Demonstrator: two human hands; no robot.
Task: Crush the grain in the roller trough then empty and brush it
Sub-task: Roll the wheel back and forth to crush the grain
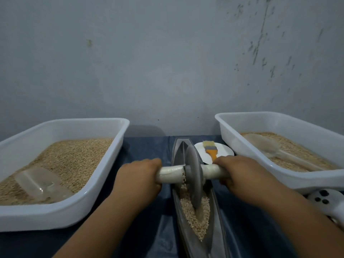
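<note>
Two bare forearms reach in from the bottom edge, nearest the viewer, toward a narrow boat-shaped metal trough (214, 229) that runs away from the camera down the middle of a dark blue cloth (149, 149). At far left sits a white plastic tub (55, 218) filled with tan grain, a clear scoop (37, 183) lying half sunk in its near corner. Next comes the left hand (138, 175), its fingers curled down over the white left handle (170, 174) of the roller, so the handle runs out from under the knuckles toward the trough. Between the hands stands the grey roller wheel (193, 175), upright on edge inside the trough, its lower rim pressed into the crushed grain (195, 216) heaped in the near half of the channel; the far half of the trough shows bare metal. The right hand (240, 172) wraps the white right handle (212, 171) in the same way, fingers closed over the top of it. Just beyond that hand lies a small white plate (225, 148) carrying an orange-handled brush (210, 148), bristles pointing away. At far right a second white tub (260, 149) holds grain and another clear scoop (264, 146), and a white object with dark dots (323, 200) pokes out beneath its near rim.
</note>
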